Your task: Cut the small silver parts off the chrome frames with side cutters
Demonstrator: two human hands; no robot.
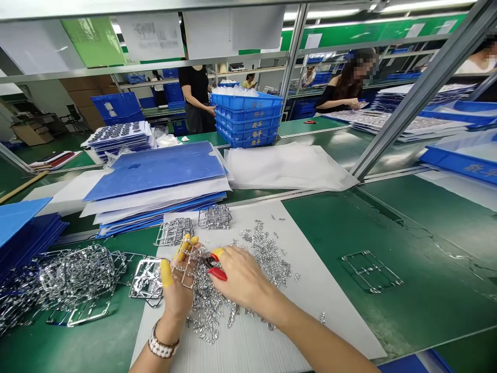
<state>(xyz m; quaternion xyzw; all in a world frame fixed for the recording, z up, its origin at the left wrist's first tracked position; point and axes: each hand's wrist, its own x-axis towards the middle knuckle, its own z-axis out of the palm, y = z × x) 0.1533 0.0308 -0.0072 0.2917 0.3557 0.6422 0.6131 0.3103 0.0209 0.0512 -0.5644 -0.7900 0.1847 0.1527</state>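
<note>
My left hand (180, 280), with yellow covers on its thumb and fingertips, holds up a shiny metal sprue frame (188, 267). Red-handled nippers (218, 270) are gripped in my right hand (243, 277), their dark jaws at the frame's right side. Beneath both hands, many small silvery pieces (267, 254) lie spread over a white sheet (306, 290). Two stacks of similar frames (176, 231) sit at the sheet's far edge. Left of my left hand is another small stack of frames (146, 280). Whether the nippers' jaws are closed cannot be made out.
A large heap of metal frames (77, 274) covers the bench's left. One bare frame (371, 271) lies on the green surface at right. Blue sheets (166, 168) are piled behind, near stacked blue crates (248, 119). A slanted metal post (419, 88) rises at right; people work beyond.
</note>
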